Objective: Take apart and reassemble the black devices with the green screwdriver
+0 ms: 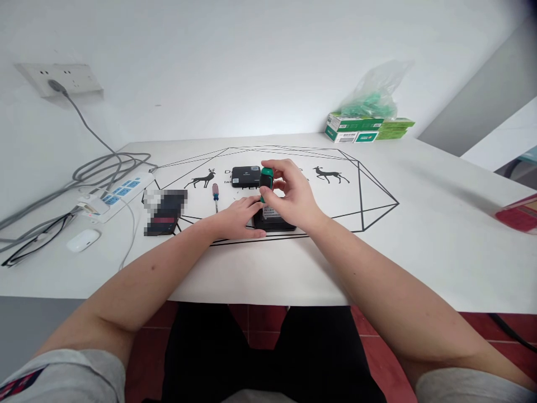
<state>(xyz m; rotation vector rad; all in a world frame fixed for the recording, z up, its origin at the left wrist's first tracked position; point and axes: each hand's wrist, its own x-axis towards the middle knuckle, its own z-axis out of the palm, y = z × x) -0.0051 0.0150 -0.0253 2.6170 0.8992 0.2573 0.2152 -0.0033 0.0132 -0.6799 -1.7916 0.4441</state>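
Note:
My right hand (293,193) is closed around the green-and-black handle of a screwdriver (267,178), which stands roughly upright. Its lower end points down at a flat black device (277,226) lying on the table; the tip is too small to make out. A pale, label-like patch shows on the device's top, partly behind my right hand. My left hand (240,218) braces the device at its left side, thumb along the near edge and fingertips by the screwdriver's shaft. Just behind lies a second flat black box (246,177) with small stickers.
A small screwdriver (215,192) lies left of my hands. Farther left are a blurred-out dark phone-like object (168,212), a power strip (126,193) with cables, a white case (83,240) and glasses (39,239). Green-and-white boxes (354,127) under a plastic bag (373,98) stand back right.

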